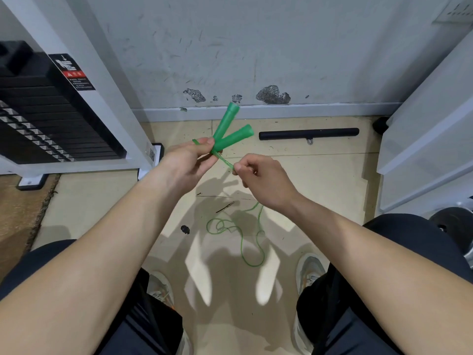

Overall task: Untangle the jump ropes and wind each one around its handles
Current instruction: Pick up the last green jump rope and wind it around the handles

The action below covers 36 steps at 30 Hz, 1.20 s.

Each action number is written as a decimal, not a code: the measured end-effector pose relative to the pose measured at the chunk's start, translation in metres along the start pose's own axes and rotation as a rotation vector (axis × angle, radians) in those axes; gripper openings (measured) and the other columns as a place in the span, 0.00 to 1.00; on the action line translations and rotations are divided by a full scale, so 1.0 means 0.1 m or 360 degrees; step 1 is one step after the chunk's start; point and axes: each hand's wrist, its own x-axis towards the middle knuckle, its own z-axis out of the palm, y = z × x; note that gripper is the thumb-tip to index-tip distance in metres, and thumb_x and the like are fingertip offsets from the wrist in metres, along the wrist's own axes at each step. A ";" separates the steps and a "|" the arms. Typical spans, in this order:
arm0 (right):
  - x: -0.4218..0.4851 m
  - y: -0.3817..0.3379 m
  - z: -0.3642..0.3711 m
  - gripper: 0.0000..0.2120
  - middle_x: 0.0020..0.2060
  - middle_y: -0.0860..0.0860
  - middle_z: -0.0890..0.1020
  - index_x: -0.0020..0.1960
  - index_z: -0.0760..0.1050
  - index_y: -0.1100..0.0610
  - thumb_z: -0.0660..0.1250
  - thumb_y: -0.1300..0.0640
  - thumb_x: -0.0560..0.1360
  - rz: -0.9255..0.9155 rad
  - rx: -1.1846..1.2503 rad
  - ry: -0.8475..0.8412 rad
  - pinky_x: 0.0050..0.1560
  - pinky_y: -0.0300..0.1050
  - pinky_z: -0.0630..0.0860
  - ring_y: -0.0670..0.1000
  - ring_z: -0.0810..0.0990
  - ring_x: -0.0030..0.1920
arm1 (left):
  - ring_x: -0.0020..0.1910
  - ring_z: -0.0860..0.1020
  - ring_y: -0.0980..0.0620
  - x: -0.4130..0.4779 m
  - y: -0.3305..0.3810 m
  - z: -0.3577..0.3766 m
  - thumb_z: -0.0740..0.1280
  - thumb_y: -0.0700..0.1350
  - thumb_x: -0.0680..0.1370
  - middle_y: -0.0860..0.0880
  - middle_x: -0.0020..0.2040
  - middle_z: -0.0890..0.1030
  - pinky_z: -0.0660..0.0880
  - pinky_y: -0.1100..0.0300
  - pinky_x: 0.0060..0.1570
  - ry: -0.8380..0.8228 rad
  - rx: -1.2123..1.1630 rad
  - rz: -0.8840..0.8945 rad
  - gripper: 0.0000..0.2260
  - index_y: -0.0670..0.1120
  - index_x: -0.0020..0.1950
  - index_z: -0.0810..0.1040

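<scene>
Two green jump rope handles [228,132] stick up and to the right in a V from my left hand [188,163], which grips their lower ends. A short taut stretch of green rope runs from the handles down to my right hand [261,179], which pinches it between thumb and fingers. Below my right hand the green rope [245,234] hangs to the floor and lies there in loose loops between my feet. No second rope is visible.
A black bar [308,134] lies on the floor by the wall. A weight stack machine [46,116] stands at the left, white panels [430,139] at the right. A small black piece [185,229] and thin sticks [225,207] lie on the tiles.
</scene>
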 end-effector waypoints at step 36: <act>0.01 0.02 -0.16 0.09 0.39 0.46 0.84 0.48 0.86 0.48 0.67 0.57 0.77 -0.0175 -0.0317 -0.0156 0.39 0.37 0.71 0.37 0.75 0.35 | 0.43 0.85 0.46 -0.04 -0.34 -0.05 0.69 0.33 0.78 0.42 0.47 0.82 0.83 0.59 0.41 -0.0270 0.1050 0.0168 0.07 0.40 0.55 0.78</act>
